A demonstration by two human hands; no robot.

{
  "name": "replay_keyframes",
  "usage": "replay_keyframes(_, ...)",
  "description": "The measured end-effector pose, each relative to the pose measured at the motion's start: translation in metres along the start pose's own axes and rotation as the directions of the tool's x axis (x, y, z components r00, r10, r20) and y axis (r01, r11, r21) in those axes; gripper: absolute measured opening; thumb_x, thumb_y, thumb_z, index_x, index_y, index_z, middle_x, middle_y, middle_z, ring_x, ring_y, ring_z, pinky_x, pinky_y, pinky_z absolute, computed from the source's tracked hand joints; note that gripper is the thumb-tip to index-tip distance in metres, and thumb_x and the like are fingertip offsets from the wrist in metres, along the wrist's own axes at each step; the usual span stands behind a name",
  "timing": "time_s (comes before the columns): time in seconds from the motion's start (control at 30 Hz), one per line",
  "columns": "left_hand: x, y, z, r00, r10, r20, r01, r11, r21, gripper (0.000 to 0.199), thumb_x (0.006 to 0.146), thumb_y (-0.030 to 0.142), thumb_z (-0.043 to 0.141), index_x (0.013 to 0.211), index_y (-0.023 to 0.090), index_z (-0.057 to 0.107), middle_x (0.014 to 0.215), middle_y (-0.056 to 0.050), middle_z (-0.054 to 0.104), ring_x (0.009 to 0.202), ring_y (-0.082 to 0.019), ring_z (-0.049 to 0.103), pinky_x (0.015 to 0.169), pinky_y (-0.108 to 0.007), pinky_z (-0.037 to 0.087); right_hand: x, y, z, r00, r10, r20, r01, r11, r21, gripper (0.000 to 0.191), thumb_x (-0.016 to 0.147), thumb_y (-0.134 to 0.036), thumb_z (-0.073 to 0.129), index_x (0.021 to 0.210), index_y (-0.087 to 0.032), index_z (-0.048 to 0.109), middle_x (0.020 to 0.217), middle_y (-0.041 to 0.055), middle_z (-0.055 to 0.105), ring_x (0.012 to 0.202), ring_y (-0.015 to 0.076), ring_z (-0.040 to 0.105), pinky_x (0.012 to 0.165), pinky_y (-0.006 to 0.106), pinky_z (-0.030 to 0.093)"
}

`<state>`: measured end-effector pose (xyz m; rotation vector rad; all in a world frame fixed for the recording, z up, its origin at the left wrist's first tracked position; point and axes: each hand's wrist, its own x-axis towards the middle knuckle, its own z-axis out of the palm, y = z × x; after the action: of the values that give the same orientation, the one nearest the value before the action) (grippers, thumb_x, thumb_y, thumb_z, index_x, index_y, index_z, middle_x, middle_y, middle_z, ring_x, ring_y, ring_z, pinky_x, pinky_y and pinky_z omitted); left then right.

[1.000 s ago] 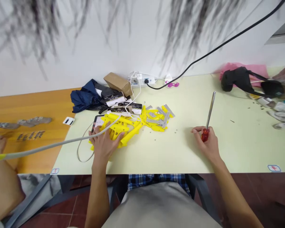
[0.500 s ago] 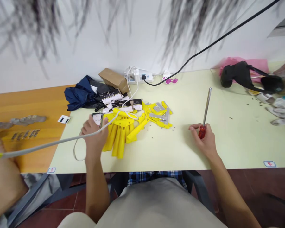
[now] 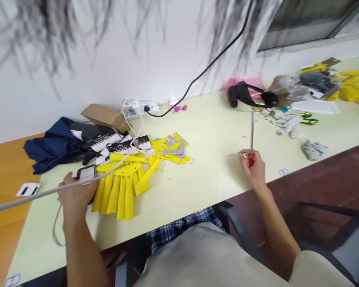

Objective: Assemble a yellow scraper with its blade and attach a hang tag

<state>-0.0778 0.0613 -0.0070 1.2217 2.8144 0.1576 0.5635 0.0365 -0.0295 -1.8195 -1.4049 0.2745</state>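
My right hand [image 3: 254, 169] is closed around the red handle of a screwdriver [image 3: 252, 135], whose metal shaft points up and away from me. At the left, my left hand [image 3: 76, 193] grips a phone [image 3: 86, 173] with a lit screen, its strap hanging toward the table edge. Right beside the phone lie several yellow plastic handles [image 3: 121, 195] in a row. Beyond them are more yellow pieces and flat metal blades [image 3: 179, 149], with tiny screws scattered nearby. A pale cable crosses in front of my left hand.
Black printed cards [image 3: 128, 144], a dark blue bag [image 3: 54, 143], a cardboard box [image 3: 106, 116] and a power strip [image 3: 139, 109] line the wall side. Toward the right are a black strapped object [image 3: 242, 93], gloves [image 3: 290, 124] and green-yellow scissors [image 3: 309, 118].
The view has turned to the right, bringing more of the right side of the table into sight. My left hand has closed on the phone; my right hand still holds the screwdriver.
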Motion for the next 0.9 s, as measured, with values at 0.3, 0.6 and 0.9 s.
replay_keyframes(0.3,0.003,0.008,0.005,0.998,0.001,-0.066,-0.003,1.0,-0.026,0.096,0.091,0.07,0.059,0.168,0.015,0.037,0.163,-0.027,0.058,0.152,-0.048,0.055,0.122,-0.063,0.046,0.043,0.086,-0.095,0.957,0.182,-0.228,-0.242,0.931,-0.274,0.029,0.11,-0.043,0.072,0.13,-0.022,0.073,0.134,0.0115,0.072,0.116,0.023,0.073,0.102,0.042,0.064)
replay_keyframes(0.6,-0.001,0.009,0.0,0.997,0.05,-0.066,-0.054,0.997,-0.046,0.096,0.09,0.065,0.067,0.163,0.008,0.04,0.155,-0.031,0.062,0.143,-0.053,0.061,0.117,-0.066,0.048,0.03,0.066,-0.082,0.974,0.204,-0.101,-0.224,0.937,-0.27,0.031,0.109,-0.045,0.072,0.131,-0.023,0.073,0.122,0.0093,0.074,0.1,0.019,0.072,0.091,0.037,0.064)
replay_keyframes(0.9,-0.006,0.009,0.005,0.989,0.078,-0.123,-0.097,0.983,-0.154,0.091,0.089,0.054,0.073,0.158,0.001,0.045,0.149,-0.033,0.063,0.141,-0.052,0.058,0.121,-0.065,0.045,0.007,-0.021,0.0,0.968,-0.069,0.241,0.076,0.997,-0.018,0.049,0.105,-0.057,0.065,0.14,-0.023,0.072,0.093,0.0051,0.068,0.071,0.02,0.061,0.077,0.04,0.052)
